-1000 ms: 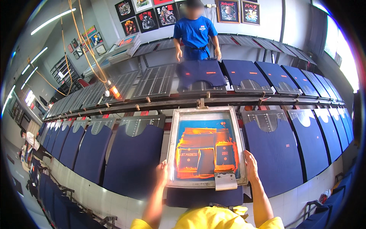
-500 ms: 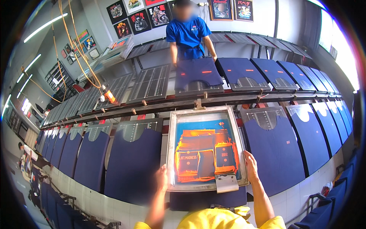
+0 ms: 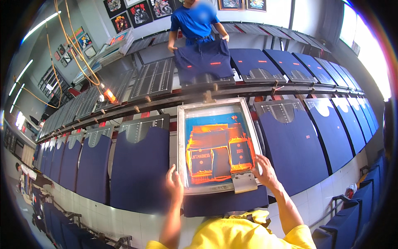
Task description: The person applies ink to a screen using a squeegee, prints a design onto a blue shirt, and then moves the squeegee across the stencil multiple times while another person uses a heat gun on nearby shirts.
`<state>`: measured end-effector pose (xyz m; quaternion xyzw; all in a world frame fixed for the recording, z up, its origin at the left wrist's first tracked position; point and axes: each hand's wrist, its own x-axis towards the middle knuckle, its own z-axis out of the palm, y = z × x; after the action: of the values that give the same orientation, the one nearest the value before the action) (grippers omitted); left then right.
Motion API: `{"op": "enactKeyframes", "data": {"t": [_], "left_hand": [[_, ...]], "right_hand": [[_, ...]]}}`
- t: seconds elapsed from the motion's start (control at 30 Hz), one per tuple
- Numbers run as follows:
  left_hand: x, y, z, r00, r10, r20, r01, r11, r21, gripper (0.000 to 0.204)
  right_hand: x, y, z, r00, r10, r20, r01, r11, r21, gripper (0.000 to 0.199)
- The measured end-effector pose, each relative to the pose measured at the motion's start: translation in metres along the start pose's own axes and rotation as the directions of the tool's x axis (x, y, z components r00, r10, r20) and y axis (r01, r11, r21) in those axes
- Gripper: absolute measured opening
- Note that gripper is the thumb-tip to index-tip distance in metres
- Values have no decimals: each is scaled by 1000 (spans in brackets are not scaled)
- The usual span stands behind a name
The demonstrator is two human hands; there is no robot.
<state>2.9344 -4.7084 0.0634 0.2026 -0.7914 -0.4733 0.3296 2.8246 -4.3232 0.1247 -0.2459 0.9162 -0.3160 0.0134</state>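
A silk-screen printing frame (image 3: 181, 145) with a pale metal rim lies over a dark blue shirt (image 3: 224, 203) on a board in front of me. Orange ink (image 3: 213, 137) is smeared across its blue mesh, around darker printed patches. A grey squeegee (image 3: 244, 182) rests at the frame's near right corner. My right hand (image 3: 267, 172) reaches over the right rim beside the squeegee, fingers apart and holding nothing visible. Just outside the left rim, my left hand (image 3: 175, 185) is raised with its fingers stretched; I cannot tell whether it touches the rim.
Dark blue shirts on boards stand left (image 3: 139, 170) and right (image 3: 292, 145) of the frame. Beyond the rail (image 3: 166, 99), a person (image 3: 195, 23) holds a dark blue shirt (image 3: 203, 60) with orange prints. Cables (image 3: 76, 45) hang at the left above an orange-lit lamp (image 3: 109, 95).
My right hand has moved from the frame's outer side over its rim toward the squeegee. My left hand's fingers have straightened. The person opposite has raised the shirt's far end off its board.
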Motion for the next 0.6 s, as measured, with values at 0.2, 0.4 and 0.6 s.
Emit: {"op": "enactKeyframes", "data": {"t": [0.2,0.4,0.6], "left_hand": [[-94,52,1,488,-376,788,756,633,-166,44],[-130,64,59,98,-236,967,983,174,-58,52],[-144,57,85,193,-338,921,961,253,-109,44]], "right_hand": [[-28,-49,-17,893,-194,406,317,912,-261,69],[6,-54,-19,929,-249,275,330,891,-311,46],[53,-18,-13,958,-226,178,271,916,-295,32]]}}
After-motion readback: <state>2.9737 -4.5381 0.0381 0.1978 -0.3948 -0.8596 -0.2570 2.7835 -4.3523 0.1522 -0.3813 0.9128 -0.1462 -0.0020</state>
